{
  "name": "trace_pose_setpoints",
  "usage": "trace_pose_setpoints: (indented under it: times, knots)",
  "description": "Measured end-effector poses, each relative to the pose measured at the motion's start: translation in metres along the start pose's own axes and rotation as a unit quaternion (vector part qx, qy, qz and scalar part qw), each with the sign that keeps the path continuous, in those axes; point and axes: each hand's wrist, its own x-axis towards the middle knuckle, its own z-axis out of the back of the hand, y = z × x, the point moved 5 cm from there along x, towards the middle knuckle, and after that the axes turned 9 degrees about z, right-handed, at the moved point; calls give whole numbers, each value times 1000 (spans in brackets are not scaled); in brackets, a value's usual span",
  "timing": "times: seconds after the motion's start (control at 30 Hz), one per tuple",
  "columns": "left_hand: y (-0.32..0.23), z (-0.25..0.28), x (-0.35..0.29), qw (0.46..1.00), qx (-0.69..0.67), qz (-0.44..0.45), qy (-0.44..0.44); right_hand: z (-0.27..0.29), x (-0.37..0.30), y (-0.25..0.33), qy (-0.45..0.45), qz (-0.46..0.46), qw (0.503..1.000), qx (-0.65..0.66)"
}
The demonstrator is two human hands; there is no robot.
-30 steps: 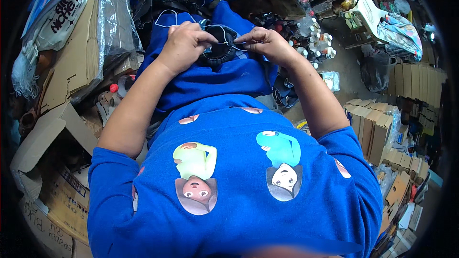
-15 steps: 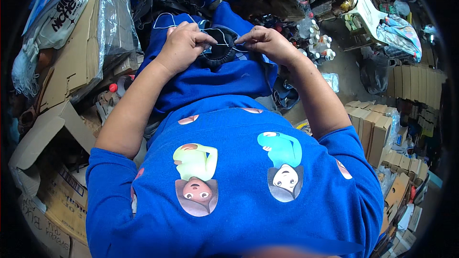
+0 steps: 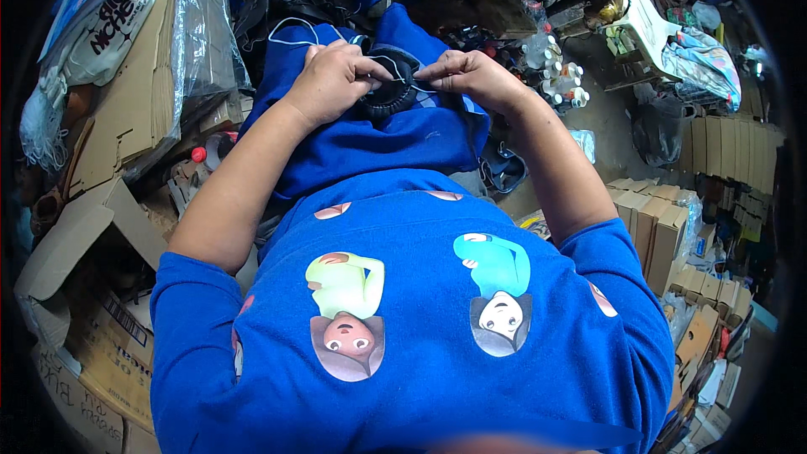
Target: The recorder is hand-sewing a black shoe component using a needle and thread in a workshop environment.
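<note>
Between the left hand (image 3: 334,81) and the right hand (image 3: 471,77), a black rounded item (image 3: 392,105) is lying, looking thickly ribbed along its near edge. Both hands are pinching thin white cord (image 3: 398,68) (it is looping out beyond the left).

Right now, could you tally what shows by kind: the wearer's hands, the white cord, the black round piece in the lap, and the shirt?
Hands: 2, left hand and right hand
White cord: 1, as far as shows
Black piece: 1
Blue shirt: 1
Total: 5
</note>
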Motion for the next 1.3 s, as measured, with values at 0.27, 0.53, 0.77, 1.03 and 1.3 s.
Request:
trace_pose_setpoints:
  times: [0.27,0.53,0.77,1.03,1.3]
  knots:
    - [-2,-4,4,999,-36,-24,1,-2,1,-3,12,7,999,35]
    - [-14,15,-11,996,-34,-33,-69,-7,-7,11,-58,17,998,-37]
    - [-14,-1,-10,997,-19,65,-46,-14,-4,-6,-58,-28,993,94]
    - [-10,-15,4,987,-96,129,18,-17,6,-6,-81,-31,986,140]
    - [-38,7,18,988,128,-80,21,-11,16,18,-24,11,999,-22]
